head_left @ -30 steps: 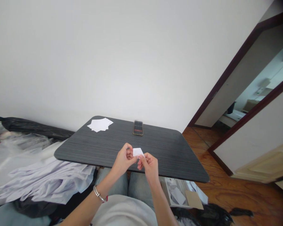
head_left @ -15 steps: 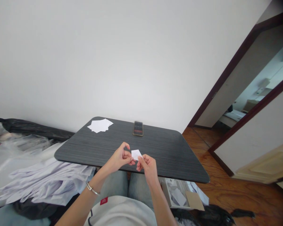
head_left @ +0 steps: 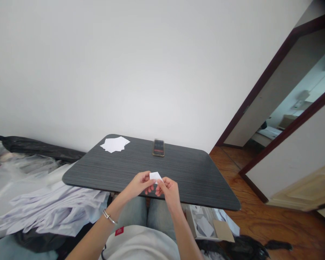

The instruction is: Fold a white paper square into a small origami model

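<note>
Together, our left hand and right hand pinch a small folded white paper between thumbs and fingers, the left at its left side and the right at its lower right corner. We hold it over the near edge of the dark table, with a phone lying beyond it and a loose pile of white sheets at the far left. Beside us on the left we have a heap of white cloth, and an open box sits low on our right
</note>
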The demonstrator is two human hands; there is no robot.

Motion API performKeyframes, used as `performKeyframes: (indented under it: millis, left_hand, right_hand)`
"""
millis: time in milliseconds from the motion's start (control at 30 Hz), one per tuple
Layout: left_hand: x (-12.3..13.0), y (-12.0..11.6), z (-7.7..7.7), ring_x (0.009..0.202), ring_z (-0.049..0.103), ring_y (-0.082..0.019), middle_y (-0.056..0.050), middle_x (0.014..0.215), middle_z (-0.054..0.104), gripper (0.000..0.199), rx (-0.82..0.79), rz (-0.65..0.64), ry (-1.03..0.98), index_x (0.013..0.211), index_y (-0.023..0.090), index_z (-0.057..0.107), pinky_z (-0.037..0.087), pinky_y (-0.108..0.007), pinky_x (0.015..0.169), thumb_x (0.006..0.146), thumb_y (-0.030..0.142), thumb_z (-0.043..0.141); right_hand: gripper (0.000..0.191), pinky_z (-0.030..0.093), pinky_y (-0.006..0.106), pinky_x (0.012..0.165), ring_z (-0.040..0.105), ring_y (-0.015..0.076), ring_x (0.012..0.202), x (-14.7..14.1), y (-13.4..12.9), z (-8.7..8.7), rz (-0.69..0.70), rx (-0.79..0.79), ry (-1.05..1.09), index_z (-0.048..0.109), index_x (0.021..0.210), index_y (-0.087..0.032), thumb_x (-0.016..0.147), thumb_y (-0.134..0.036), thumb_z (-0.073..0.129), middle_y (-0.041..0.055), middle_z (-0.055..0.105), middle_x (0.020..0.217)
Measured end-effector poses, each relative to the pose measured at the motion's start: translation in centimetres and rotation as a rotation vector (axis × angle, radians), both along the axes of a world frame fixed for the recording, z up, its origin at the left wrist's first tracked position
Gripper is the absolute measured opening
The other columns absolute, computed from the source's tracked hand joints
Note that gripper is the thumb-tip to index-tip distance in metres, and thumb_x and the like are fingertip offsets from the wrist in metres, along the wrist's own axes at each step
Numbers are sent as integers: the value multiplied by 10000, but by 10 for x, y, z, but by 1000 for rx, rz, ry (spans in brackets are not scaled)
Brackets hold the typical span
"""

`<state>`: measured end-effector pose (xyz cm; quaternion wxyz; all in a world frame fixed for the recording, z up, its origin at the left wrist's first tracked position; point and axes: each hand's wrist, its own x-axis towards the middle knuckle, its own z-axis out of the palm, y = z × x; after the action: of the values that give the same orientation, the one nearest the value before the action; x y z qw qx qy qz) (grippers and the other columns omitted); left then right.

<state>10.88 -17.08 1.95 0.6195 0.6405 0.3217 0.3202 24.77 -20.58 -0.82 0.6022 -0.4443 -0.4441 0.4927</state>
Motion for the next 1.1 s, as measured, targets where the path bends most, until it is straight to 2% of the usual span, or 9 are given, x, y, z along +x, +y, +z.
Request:
performKeyframes:
  millis: [100, 367, 600, 1100]
  left_hand:
    - [1, -1, -1, 403, 432, -55, 34, 500, 511, 262, 75, -1, 89, 686, 119, 506, 326, -150, 359, 764, 369, 493]
    - [-1, -4, -2, 405, 425, -69, 37, 499, 503, 271, 178, 50, 179, 688, 134, 513, 322, -163, 364, 765, 389, 464]
    - [1, -5, 4, 376, 409, -64, 40, 483, 496, 289, 116, 0, 210, 676, 131, 514, 325, -168, 354, 741, 410, 482]
    - [-5, -1, 6, 380, 426, -55, 33, 479, 504, 270, 82, 15, 171, 669, 119, 498, 348, -148, 343, 737, 380, 511]
  right_hand:
    - [278, 431, 172, 354, 519, 81, 354, 0, 0, 0, 37, -41, -16, 554, 595, -133, 644, -387, 654, -16, 585, 455]
    - [271, 431, 178, 360, 529, 92, 359, 3, 1, 3, 123, -92, -143, 545, 594, -134, 634, -383, 643, -11, 583, 460]
    - [257, 427, 176, 376, 533, 90, 367, 13, -2, 7, 239, -85, -234, 545, 586, -134, 662, -370, 613, -13, 582, 458]
    - [227, 448, 183, 409, 574, 99, 412, 28, -3, 7, 348, -106, -156, 609, 682, -114, 693, -340, 592, 7, 614, 500]
